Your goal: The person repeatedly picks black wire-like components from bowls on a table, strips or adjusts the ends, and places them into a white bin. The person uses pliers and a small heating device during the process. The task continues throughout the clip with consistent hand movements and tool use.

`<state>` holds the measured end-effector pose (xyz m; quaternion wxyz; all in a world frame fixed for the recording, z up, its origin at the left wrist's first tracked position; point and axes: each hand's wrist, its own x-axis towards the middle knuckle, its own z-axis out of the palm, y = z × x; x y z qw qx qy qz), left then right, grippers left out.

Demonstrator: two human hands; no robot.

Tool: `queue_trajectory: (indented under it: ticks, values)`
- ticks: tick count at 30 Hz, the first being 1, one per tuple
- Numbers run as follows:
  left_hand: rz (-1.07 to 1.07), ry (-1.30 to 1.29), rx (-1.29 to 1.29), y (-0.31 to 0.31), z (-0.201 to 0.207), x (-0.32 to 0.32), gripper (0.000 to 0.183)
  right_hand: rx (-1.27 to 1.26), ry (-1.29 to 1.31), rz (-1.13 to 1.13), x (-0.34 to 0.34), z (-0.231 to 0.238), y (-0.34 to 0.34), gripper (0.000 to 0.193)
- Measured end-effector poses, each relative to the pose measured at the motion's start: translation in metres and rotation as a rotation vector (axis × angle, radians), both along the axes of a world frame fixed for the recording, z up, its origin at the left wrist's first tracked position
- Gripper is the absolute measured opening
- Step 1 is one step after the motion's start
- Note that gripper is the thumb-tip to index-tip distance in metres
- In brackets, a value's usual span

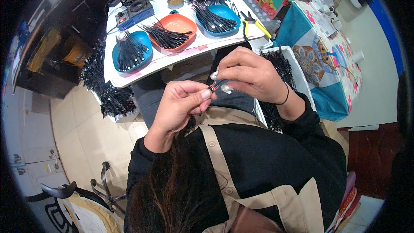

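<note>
Both hands meet above the lap: the left hand pinches one end of a short black wire piece and the right hand grips the other. Three dishes on the bench hold many similar pieces; heaps remain in the side bins.

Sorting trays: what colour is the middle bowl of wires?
Orange bowl, between two blue ones; head view.

Small black-and-red wired part mostly covered by fingertips of left hand and right hand; exact form too small to tell. Far end of white worktable was cut by top edge.
</note>
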<state>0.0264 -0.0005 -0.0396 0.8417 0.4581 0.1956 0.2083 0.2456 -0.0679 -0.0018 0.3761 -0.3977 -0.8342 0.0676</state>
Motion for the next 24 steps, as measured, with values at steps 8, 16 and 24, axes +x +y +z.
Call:
queue_trajectory:
  ticks: [8,16,24]
  values:
    - [-0.016,0.057,0.080,0.000,0.001,0.002,0.015,0.039,-0.020,-0.005,-0.006,0.000,0.000,0.022]
    - [0.456,0.151,1.650,-0.010,-0.012,0.017,0.023,-1.013,0.685,-0.083,-0.005,-0.023,0.001,0.014]
    - [0.124,0.073,0.334,0.000,-0.017,0.009,0.014,-0.078,0.063,-0.175,-0.006,-0.022,-0.007,0.022]
